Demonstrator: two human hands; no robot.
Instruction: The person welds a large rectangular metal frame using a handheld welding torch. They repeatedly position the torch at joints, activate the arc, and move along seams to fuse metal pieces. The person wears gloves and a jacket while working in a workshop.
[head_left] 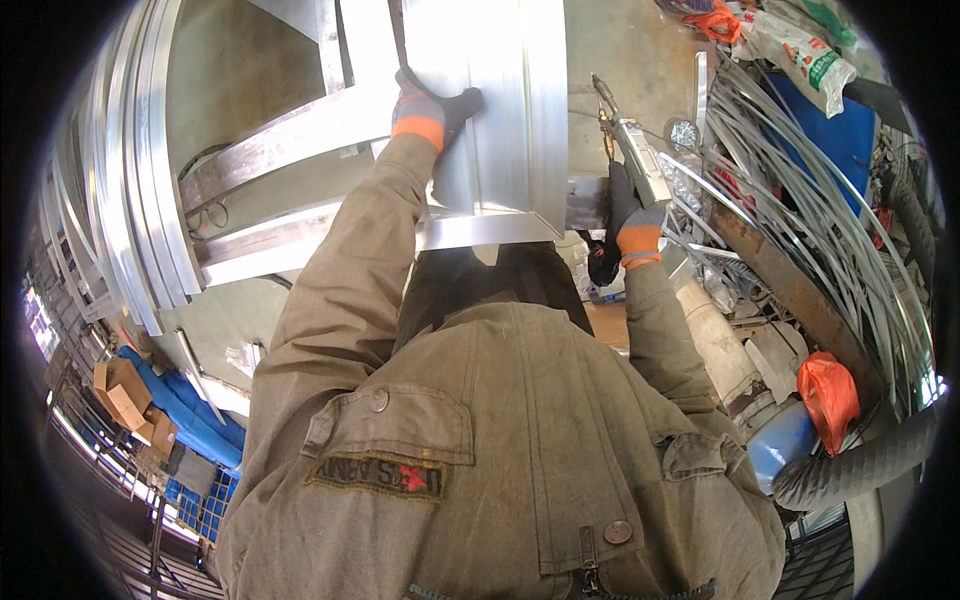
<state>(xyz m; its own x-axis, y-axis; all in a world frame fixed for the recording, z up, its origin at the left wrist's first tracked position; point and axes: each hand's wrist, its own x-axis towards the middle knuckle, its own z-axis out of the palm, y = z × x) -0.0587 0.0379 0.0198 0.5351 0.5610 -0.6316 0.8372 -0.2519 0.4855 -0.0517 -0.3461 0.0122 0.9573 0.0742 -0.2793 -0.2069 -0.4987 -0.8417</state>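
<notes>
At the left edge of the frame we see a bright patch of light (40, 325), with open cardboard boxes (126, 392) beside blue sheeting (205, 420) below it and dark bars (105, 545) at lower left. Along the right we find thin metal strips (850, 270), with an orange bag (828, 400) and a thick grey ribbed hose (850, 467) lower down.

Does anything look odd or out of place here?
Yes, at right: thin metal strips lie splayed in a loose heap beside a red-orange bag, while the rails at left run roughly parallel. The panel under the left grip shows no clear damage, though glare hides some.
</notes>
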